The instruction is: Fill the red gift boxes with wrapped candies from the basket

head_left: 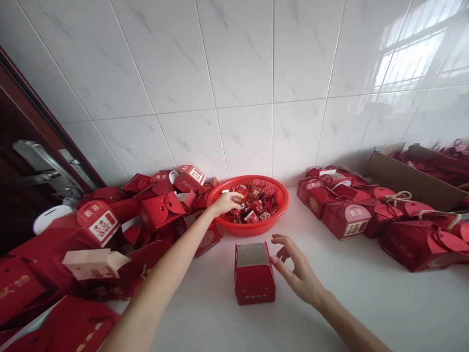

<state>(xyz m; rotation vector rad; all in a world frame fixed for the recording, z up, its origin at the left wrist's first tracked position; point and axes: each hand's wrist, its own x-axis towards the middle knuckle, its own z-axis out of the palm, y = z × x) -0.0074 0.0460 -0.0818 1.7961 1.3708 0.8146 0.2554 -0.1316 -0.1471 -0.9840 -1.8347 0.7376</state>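
My left hand (227, 203) reaches into a red plastic basket (252, 230), its fingers pinched on a wrapped candy (239, 196) at the left of the heap. Small red packets and wrapped candies (261, 204) fill the basket floor. Nearer to me stands a red gift box (254, 284) with its top open; its inside shows pale grey and its contents are hidden. Just right of this box hovers my right hand (296, 274), open and holding nothing, thumb and fingers apart, close to the box's right edge.
Unfilled-looking or loosely folded red boxes (161, 210) pile up on the left. Closed red boxes (346, 217) stand in rows on the right, some with cord handles. Behind them is a cardboard carton (414, 178) of red items. A tiled wall (245, 142) bounds the white tabletop (205, 318).
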